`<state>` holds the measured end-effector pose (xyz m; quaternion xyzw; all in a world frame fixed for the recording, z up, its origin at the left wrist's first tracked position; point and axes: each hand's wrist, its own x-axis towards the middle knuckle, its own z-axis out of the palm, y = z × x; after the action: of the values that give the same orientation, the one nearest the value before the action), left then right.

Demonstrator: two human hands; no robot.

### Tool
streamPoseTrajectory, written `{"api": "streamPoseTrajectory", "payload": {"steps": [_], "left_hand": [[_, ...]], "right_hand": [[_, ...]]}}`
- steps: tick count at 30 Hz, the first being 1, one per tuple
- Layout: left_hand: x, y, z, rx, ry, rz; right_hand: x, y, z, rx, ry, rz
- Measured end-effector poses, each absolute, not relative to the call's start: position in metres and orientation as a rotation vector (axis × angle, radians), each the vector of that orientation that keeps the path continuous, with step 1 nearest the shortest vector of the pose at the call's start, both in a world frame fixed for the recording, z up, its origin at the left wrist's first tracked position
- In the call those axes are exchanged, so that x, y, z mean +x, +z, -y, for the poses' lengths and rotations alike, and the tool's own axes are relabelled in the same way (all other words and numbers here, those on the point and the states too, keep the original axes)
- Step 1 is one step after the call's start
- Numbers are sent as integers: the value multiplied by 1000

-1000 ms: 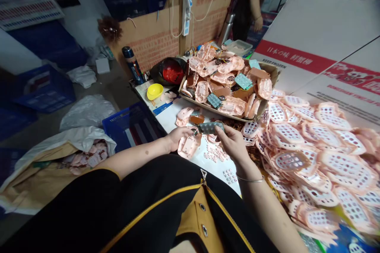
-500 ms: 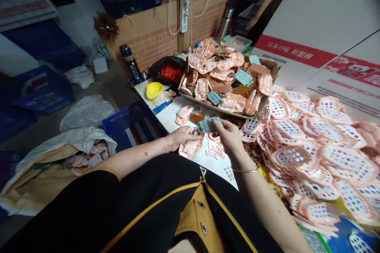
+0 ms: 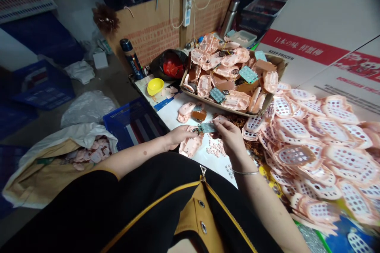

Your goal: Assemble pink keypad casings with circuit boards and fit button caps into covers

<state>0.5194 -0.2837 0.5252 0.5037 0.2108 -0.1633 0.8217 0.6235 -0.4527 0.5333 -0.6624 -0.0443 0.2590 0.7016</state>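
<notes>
Board [image 3: 207, 127] has dropped since a second ago — my right hand [image 3: 230, 136] pinches it now against the shell [image 3: 191, 145]. My left hand [image 3: 179, 136] clasps that shell — I'd say they're mating.

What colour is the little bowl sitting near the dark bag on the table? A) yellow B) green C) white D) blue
A: the small bowl is bright yellow, lying on the table just left of the dark bag.

Tray [image 3: 274, 72] sits behind the hands on the desk [image 3: 172, 114], perforated covers [image 3: 320, 146] piled right, bowl [image 3: 155, 85] and crate [image 3: 133, 120] left.
</notes>
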Motion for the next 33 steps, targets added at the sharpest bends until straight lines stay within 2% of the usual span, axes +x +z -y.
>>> {"api": "streamPoseTrajectory", "payload": {"steps": [5,8,13,16,22,33], "left_hand": [[518,524,282,1070,-358,-464],[518,524,282,1089,-361,-467],[519,528,284,1136,-357,-452],[521,529,286,1159,-336,-447],[523,524,289,1135,-344,-473],[521,528,283,1031,-475,-412]], "right_hand": [[624,532,469,-1384,697,193],[623,527,479,-1505,687,338],[620,530,487,-2057,174,689],[617,539,485,-2127,-72,809],[613,541,472,-2116,267,553],[613,541,464,-1991,380,338]]}}
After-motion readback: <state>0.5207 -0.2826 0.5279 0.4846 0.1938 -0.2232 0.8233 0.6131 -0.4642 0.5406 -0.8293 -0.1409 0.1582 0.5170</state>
